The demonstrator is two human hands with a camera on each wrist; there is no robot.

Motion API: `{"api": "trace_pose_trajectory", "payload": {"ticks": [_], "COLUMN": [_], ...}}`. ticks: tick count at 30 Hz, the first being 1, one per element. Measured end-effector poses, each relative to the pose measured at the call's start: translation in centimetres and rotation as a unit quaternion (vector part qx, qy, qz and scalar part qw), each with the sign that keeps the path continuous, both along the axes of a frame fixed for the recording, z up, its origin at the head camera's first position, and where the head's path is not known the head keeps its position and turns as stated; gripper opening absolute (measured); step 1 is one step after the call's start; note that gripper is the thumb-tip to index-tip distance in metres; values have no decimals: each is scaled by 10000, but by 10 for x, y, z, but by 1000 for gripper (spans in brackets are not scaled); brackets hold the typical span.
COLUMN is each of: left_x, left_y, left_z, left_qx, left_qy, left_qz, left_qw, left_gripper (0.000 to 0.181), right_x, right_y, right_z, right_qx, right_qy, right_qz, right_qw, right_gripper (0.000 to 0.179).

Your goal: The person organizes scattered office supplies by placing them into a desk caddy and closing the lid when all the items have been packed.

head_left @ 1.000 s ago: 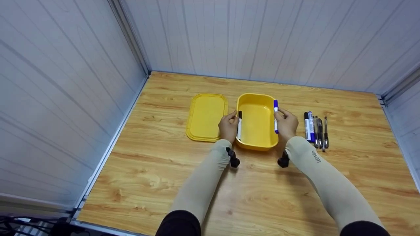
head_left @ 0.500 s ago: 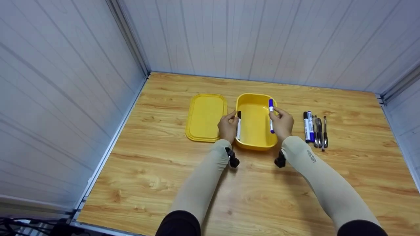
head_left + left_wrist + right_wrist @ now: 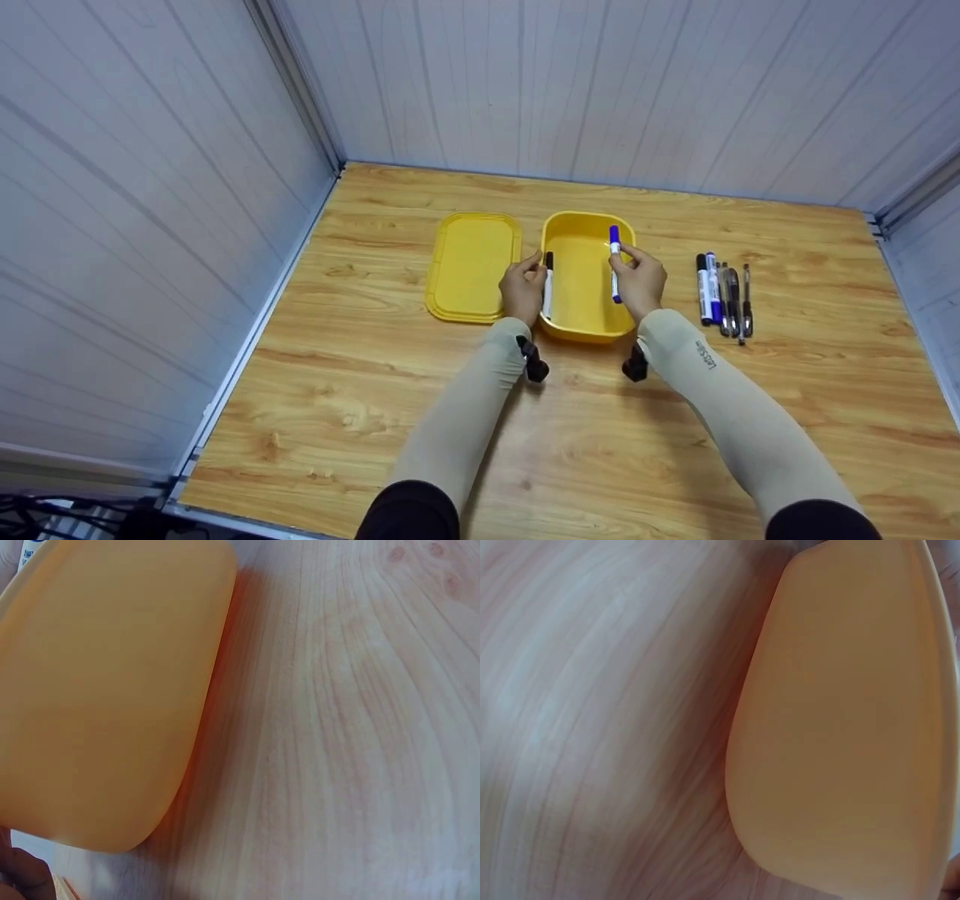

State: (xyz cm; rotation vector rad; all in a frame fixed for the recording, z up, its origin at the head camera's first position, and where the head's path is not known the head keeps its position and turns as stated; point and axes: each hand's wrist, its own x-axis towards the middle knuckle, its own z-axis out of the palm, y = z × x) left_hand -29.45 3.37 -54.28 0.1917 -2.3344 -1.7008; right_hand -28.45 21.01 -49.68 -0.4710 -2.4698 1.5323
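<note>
An open yellow box (image 3: 589, 334) stands on the wooden table. My left hand (image 3: 522, 291) grips its left rim. Just inside that rim lies a black-capped white marker (image 3: 547, 289), standing along the left wall. Over the right part of the box my right hand (image 3: 643, 283) pinches a white marker with a blue cap (image 3: 614, 236) between thumb and fingers, its cap pointing away from me. In the left wrist view the box's outer wall (image 3: 112, 705) fills the left side, with fingers (image 3: 28, 871) at the lower corner. The right wrist view shows mostly the box wall (image 3: 840, 727).
Left of the box lies its yellow lid (image 3: 474, 266), flat on the table. To the right, two markers (image 3: 709, 289) and several black pens (image 3: 733, 300) lie side by side. White panels (image 3: 525, 90) enclose the table at the back and sides.
My right hand has moved left with the blue-capped marker, from the box's right rim to over its inside. The left hand has stayed at the left rim.
</note>
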Motion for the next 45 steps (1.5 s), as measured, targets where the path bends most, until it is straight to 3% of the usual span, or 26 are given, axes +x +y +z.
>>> {"api": "trace_pose_trajectory", "payload": {"ticks": [9,23,36,45], "left_x": [1,1,1,1], "left_y": [-1,1,0,0], "left_z": [0,3,4,2], "left_qx": [120,-11,95,-200], "left_qy": [-85,-53,-74,220], "left_qz": [-115,83,73,194], "left_qw": [9998,10000,9999,9994], "left_gripper": [32,29,29,28], "right_x": [-2,-1,-4,-6], "right_y": [-7,-17,-19,-21], "right_z": [-1,-3,-5,-6], "right_qx": [-68,-107,-92,108], "right_qy": [-41,-26,-122,4], "right_qz": [-45,168,117,87], "right_qw": [10000,9998,9998,9999], "right_gripper": [34,34,36,34]}}
